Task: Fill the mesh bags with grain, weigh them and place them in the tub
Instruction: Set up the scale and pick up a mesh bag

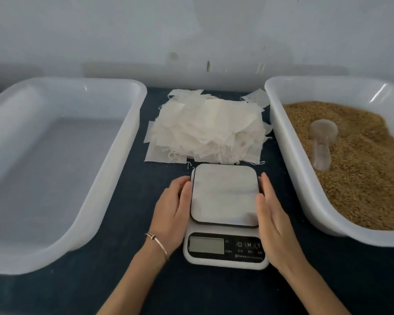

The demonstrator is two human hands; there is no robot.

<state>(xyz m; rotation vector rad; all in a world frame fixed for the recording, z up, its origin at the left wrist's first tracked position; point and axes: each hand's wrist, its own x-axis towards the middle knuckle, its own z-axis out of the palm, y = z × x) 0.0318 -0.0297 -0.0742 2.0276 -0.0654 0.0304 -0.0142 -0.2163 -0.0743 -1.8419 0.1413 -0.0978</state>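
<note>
A white digital scale [225,196] with a square platform and a blank display sits at the middle front of the dark table. My left hand [172,206] touches its left side with straight fingers. Along its right side my right hand [271,212] lies flat, fingers extended. Behind the scale lies a heap of several white mesh bags [207,128] with drawstrings. On the left stands an empty white tub [114,173]. The white tub on the right [309,201] holds brown grain [362,173], with a clear plastic scoop [322,144] lying in it.
A pale wall runs along the back of the table. The dark tabletop [146,280] shows between the tubs and in front of the scale. A bracelet is on my left wrist.
</note>
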